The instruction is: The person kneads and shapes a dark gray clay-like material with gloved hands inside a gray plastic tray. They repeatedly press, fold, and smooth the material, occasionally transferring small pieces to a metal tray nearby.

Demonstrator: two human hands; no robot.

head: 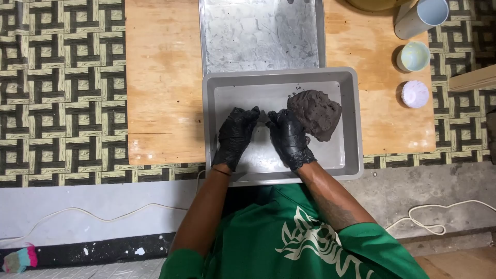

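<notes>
Working over a grey plastic tub, a person in a green shirt is keeping both hands, in black gloves, low inside it. The left hand and the right hand are meeting fingertip to fingertip near the tub's middle, and together they are pinching a small bit of dark clay between them; the piece is mostly hidden by the fingers, so its shape is hard to tell. A large lump of dark brown clay is lying on the tub's floor toward the far right corner, just beside the right hand and seeming to touch its knuckles.

The tub is sitting on a wooden bench, with its near edge hanging over the bench's front. A smeared metal tray is lying just beyond the tub, its near end tucked under or against the tub's far rim. Off to the right on the bench, a pale cylinder, a small pale green cup and a little white fluted cup are standing in a line, well apart from the hands. A white cord is trailing across the floor below.
</notes>
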